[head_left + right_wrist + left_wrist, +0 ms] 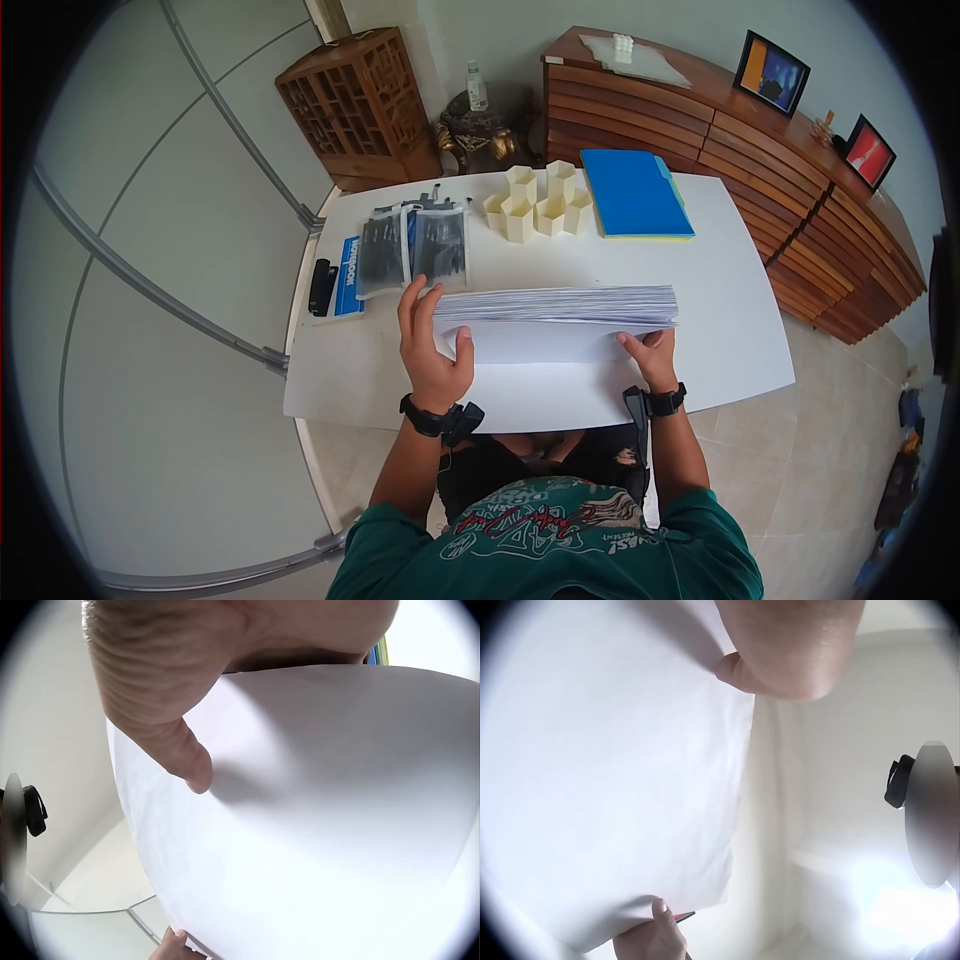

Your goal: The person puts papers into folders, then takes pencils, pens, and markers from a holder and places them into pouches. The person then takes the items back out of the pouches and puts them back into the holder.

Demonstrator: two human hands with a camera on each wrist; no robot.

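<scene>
A thick stack of white paper [555,342] stands on its long edge on the white table, its many sheet edges facing up. At its right end my right hand [652,358] grips it, thumb on the near face and the other fingers hidden behind. My left hand [430,365] is at the left end with fingers extended upward along the side edge and the thumb by the near face. In the left wrist view the left thumb [735,671] meets the paper's edge. The right wrist view has the right thumb [191,765] against the broad white face.
Beyond the stack lie dark mesh zip pouches [415,245], a blue notebook [347,280] and a black stapler-like object [322,287]. Cream hexagonal holders [520,215] and a blue folder [635,195] sit at the table's [735,300] far side. A wooden cabinet [690,140] stands behind.
</scene>
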